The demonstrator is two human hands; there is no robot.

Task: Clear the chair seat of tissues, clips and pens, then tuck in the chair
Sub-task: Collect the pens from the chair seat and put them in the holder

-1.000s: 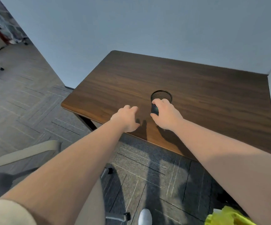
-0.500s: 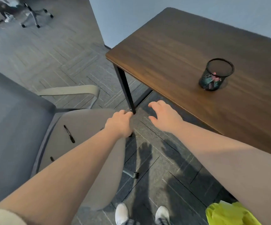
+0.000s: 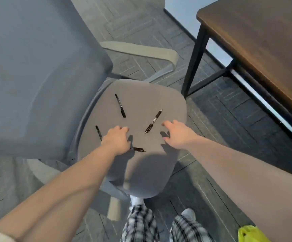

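Both hands are out over the chair seat (image 3: 159,163) now, and this looks like the pen-gathering part of the job: no tissues or clips show on the cushion, only four black pens. The left hand (image 3: 115,140) hangs knuckles-up with its fingers curled under; whether it has pinched anything I cannot tell, but the short pen (image 3: 138,149) pokes out from right beneath its heel, touching or nearly so. Another pen (image 3: 98,132) lies just beside that hand's outer edge, partly hidden by the wrist. The right hand (image 3: 177,135) is spread and empty, fingers loose, hovering near the slanted pen (image 3: 153,121), which sits just to its left, between the two hands. The long marker (image 3: 120,105) lies farther up the seat toward the backrest, apart from both. Next, I'd say, each hand needs to drop and pinch the pen nearest it, lifting cleanly off the fabric. The table (image 3: 257,42) stands off to the right, the chair not yet tucked under it.
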